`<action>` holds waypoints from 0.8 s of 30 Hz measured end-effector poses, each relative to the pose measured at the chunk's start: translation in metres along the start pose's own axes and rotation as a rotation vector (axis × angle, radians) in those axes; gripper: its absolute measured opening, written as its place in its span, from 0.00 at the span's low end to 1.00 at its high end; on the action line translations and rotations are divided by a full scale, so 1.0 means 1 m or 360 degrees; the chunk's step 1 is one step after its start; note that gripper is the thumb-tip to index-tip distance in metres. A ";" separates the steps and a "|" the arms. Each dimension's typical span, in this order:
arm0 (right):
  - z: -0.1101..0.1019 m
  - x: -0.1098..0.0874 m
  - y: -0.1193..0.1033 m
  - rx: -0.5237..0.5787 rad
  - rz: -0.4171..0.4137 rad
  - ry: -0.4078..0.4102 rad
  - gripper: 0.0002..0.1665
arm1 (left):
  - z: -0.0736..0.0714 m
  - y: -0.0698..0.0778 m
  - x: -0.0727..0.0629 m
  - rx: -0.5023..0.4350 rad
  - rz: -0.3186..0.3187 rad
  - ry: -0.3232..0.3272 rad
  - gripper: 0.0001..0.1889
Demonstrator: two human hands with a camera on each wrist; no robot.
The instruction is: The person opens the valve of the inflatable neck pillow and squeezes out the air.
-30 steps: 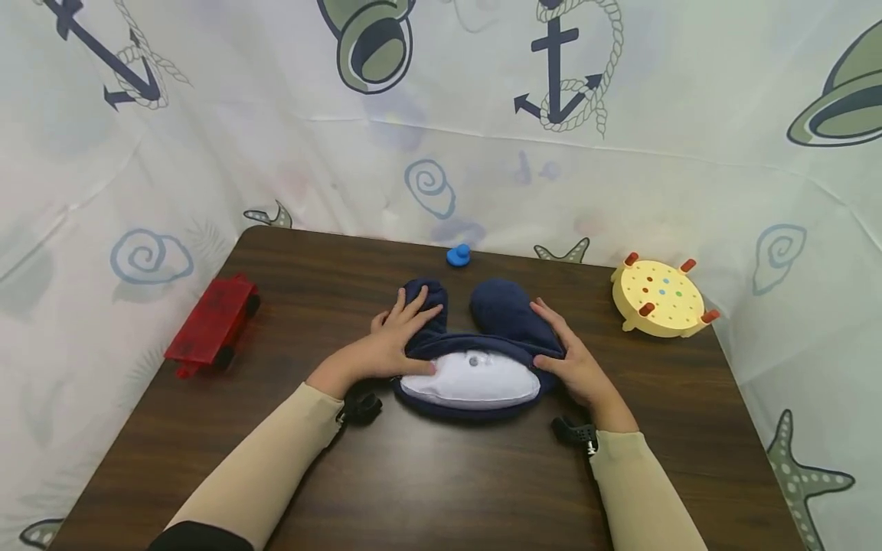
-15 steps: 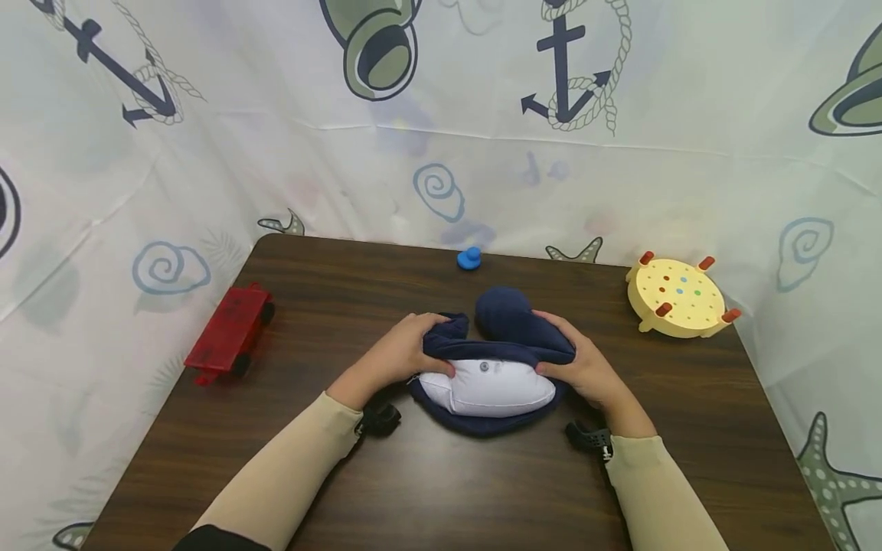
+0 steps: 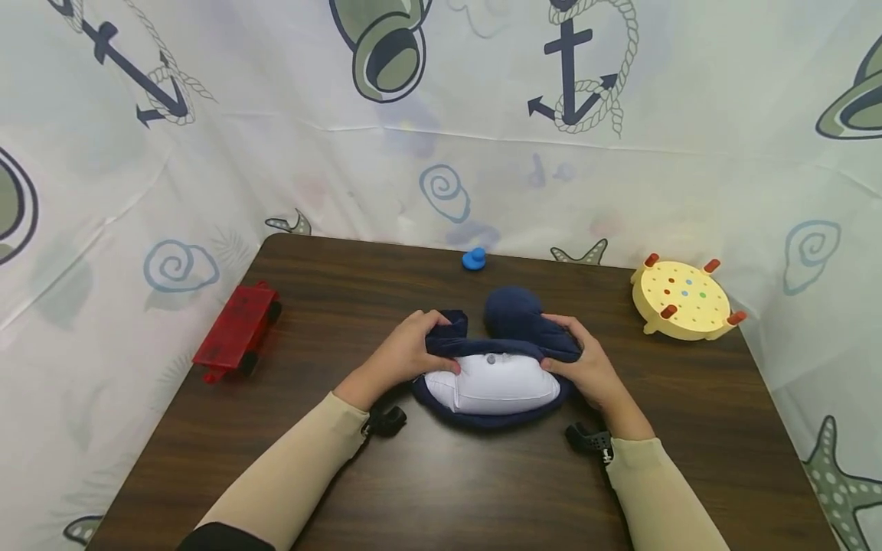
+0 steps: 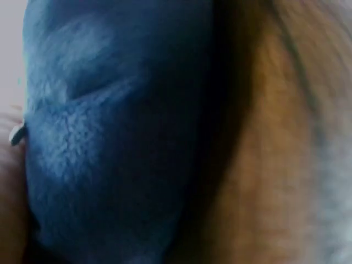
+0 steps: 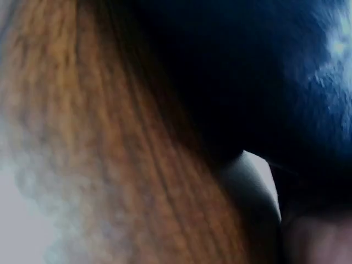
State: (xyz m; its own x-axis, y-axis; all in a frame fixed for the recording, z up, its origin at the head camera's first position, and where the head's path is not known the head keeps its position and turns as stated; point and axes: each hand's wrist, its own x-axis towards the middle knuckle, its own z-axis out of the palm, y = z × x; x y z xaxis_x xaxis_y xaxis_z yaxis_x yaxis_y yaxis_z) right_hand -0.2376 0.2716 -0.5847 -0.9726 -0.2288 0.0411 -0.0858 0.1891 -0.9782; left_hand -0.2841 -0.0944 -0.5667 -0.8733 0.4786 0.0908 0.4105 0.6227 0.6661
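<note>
A U-shaped navy neck pillow [image 3: 513, 310] lies in the middle of the table, its cover gaping along the front. White inner cushion [image 3: 510, 386] shows through the gap, with a small round snap near its top. My left hand [image 3: 403, 353] grips the left side, fingers over the folded left arm and thumb on the white part. On the right side my right hand [image 3: 592, 369] holds the cover, thumb at the opening's edge. Close up in the left wrist view is plush navy cover [image 4: 110, 143] with a small zip pull [image 4: 18, 133]. Dark cover [image 5: 286, 71] fills the right wrist view's upper right.
A red toy cart [image 3: 236, 329] with black wheels stands at the table's left edge. Near the back edge sits a small blue knob-like piece [image 3: 474, 259]. A round yellow toy [image 3: 682, 300] with red-tipped pegs is at the back right. Patterned cloth hangs behind.
My left hand has gone from lying spread on the pillow's left arm to gripping it, and that arm is now folded down shorter. The right hand keeps its hold; the camera view shifted slightly.
</note>
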 end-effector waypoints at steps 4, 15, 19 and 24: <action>-0.005 0.001 0.004 0.0023 -0.0154 -0.0182 0.68 | 0.007 -0.002 0.000 0.0099 0.0031 -0.0119 0.64; -0.004 0.003 -0.007 -0.0185 0.0114 -0.0245 0.53 | -0.005 0.007 0.002 0.0083 -0.0094 -0.0175 0.61; -0.006 0.003 -0.007 -0.0235 0.0108 -0.0187 0.45 | -0.008 0.009 0.001 -0.0029 -0.0150 -0.0131 0.49; -0.005 0.000 -0.004 -0.0253 0.0092 -0.0103 0.38 | -0.007 0.010 -0.001 -0.0020 -0.0124 -0.0055 0.42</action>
State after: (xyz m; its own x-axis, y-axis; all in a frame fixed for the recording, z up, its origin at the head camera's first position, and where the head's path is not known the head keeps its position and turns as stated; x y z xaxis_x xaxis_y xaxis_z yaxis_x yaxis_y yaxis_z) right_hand -0.2387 0.2757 -0.5797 -0.9615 -0.2730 -0.0327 -0.0680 0.3512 -0.9338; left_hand -0.2812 -0.0927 -0.5542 -0.8930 0.4499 0.0128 0.3379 0.6512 0.6796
